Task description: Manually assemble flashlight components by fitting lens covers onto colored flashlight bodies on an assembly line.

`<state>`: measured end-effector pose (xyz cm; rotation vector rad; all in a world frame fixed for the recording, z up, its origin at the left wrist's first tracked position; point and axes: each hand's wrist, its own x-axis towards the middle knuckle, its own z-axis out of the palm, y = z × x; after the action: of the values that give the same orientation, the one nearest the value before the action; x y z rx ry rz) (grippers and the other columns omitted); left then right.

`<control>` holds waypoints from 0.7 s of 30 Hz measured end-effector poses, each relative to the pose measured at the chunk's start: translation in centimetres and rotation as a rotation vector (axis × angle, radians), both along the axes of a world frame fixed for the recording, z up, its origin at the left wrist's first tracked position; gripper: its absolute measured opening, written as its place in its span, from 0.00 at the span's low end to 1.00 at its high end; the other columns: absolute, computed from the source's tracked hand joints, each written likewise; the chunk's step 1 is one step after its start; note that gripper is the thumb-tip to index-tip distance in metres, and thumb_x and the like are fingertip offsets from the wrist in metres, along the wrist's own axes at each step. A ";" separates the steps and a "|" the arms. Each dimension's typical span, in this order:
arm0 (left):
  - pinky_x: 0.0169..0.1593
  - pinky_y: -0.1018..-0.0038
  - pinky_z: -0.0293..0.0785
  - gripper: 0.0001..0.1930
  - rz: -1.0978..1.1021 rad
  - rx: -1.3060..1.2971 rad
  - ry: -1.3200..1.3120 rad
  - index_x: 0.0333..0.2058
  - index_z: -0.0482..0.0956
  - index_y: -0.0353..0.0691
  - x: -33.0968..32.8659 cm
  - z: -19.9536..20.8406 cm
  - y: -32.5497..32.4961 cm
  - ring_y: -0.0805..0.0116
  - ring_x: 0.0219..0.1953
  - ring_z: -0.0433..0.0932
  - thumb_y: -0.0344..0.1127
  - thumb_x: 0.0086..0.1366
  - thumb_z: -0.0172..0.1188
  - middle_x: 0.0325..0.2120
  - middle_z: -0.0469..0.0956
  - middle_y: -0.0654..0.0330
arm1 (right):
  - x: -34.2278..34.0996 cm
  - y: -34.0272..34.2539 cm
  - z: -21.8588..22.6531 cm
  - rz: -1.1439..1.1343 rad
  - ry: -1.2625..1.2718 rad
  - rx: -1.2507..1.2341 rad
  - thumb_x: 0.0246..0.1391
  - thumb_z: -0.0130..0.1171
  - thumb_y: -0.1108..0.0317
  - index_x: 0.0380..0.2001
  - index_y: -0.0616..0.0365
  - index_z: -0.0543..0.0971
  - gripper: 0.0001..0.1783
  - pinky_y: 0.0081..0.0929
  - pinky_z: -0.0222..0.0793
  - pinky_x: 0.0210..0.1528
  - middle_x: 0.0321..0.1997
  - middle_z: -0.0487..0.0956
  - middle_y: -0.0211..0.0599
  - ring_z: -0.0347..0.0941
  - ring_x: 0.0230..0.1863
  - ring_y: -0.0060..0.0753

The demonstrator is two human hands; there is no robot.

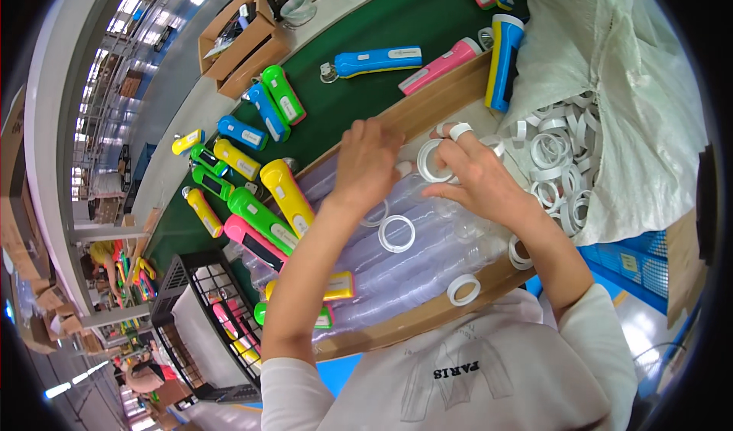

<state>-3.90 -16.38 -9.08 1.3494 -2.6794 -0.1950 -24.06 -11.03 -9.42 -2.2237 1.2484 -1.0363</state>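
Observation:
My right hand [479, 177] is closed on a white plastic ring [434, 161], over a long cardboard tray [412, 322]. A second white ring [460, 131] sits around one of its fingers. Close to it, my left hand [369, 162] has its fingers curled at the tray's far side; what they hold, if anything, is hidden. Beneath both hands, long clear plastic sleeves [366, 297] of stacked, see-through pieces fill the tray. Loose on top of them lie a white ring [397, 234] and another white ring [463, 290] near the tray's front edge.
A white woven sack [611, 72] spills many white rings [561, 156] at the right. Colourful flashlights, including a blue flashlight [378, 61] and a yellow flashlight [286, 194], lie on the green belt [336, 30]. A black crate [206, 316] stands left; a cardboard box [244, 45] sits beyond the belt.

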 end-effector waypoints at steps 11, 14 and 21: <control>0.31 0.79 0.67 0.11 0.388 0.681 0.714 0.33 0.83 0.34 -2.1 2.6 -3.5 0.82 0.27 0.70 0.37 0.59 0.66 0.25 0.78 0.68 | -1.9 -1.6 -2.7 -0.143 0.016 0.031 0.40 0.73 0.62 0.55 0.58 0.67 0.39 0.40 0.70 0.49 0.51 0.72 0.50 0.71 0.49 0.54; 0.31 0.81 0.66 0.11 0.332 0.771 0.760 0.32 0.83 0.34 -4.3 1.9 -5.1 0.82 0.27 0.69 0.37 0.59 0.67 0.25 0.77 0.68 | -2.0 -2.1 -2.6 -0.136 -0.099 0.064 0.40 0.73 0.61 0.56 0.60 0.66 0.40 0.39 0.70 0.49 0.52 0.72 0.50 0.71 0.50 0.53; 0.47 0.54 0.74 0.28 0.534 0.159 -0.056 0.58 0.69 0.55 -4.8 -3.9 -16.3 0.47 0.50 0.76 0.62 0.66 0.44 0.47 0.78 0.50 | -2.4 -2.3 -1.5 -0.059 -0.287 0.079 0.44 0.70 0.66 0.60 0.56 0.64 0.40 0.36 0.71 0.46 0.52 0.71 0.46 0.72 0.43 0.43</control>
<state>-8.69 -32.64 -12.94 2.0815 -2.2716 -0.3155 -26.44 -13.34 -10.92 -1.9090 1.2095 -1.2545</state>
